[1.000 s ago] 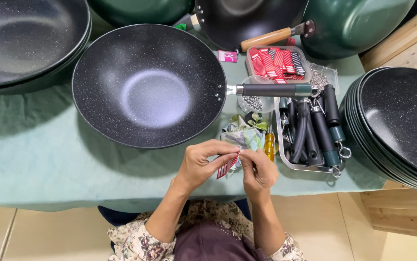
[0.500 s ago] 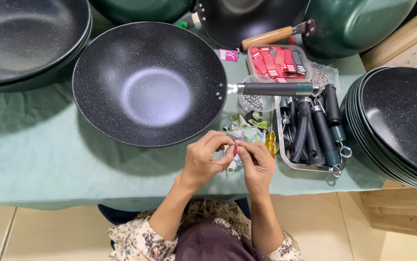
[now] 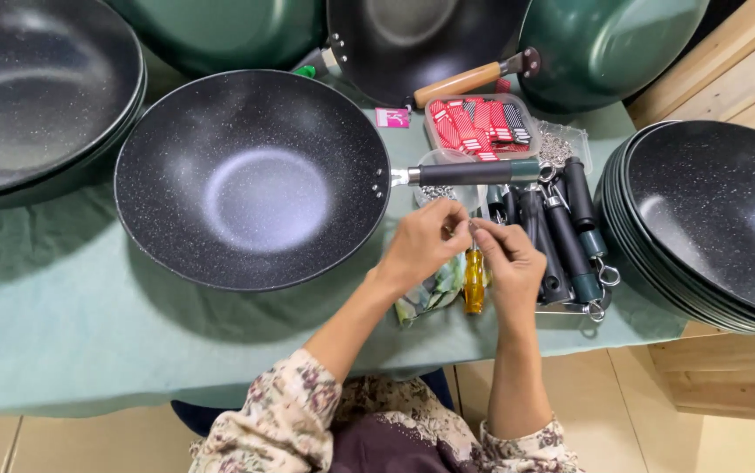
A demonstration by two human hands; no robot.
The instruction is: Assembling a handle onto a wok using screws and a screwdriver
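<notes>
My left hand (image 3: 426, 243) and my right hand (image 3: 507, 263) meet fingertip to fingertip just below the dark handle (image 3: 474, 172) of a black speckled wok (image 3: 250, 180) on the green cloth. Both hands pinch a small piece (image 3: 470, 228) between them; it is too small to make out. A yellow-handled screwdriver (image 3: 474, 282) and crumpled plastic wrappers (image 3: 434, 293) lie under the hands.
A tray of loose dark handles (image 3: 566, 232) sits right of my hands, and a clear box of red tags (image 3: 478, 123) lies behind it. Stacked black woks stand at the right (image 3: 719, 219) and the left (image 3: 27, 96). Green pans and a wooden-handled pan (image 3: 461, 83) line the back.
Both hands have moved up and away from the table's front edge toward the wok's handle. The red and white tag seen between the fingers earlier is now hidden by the fingertips.
</notes>
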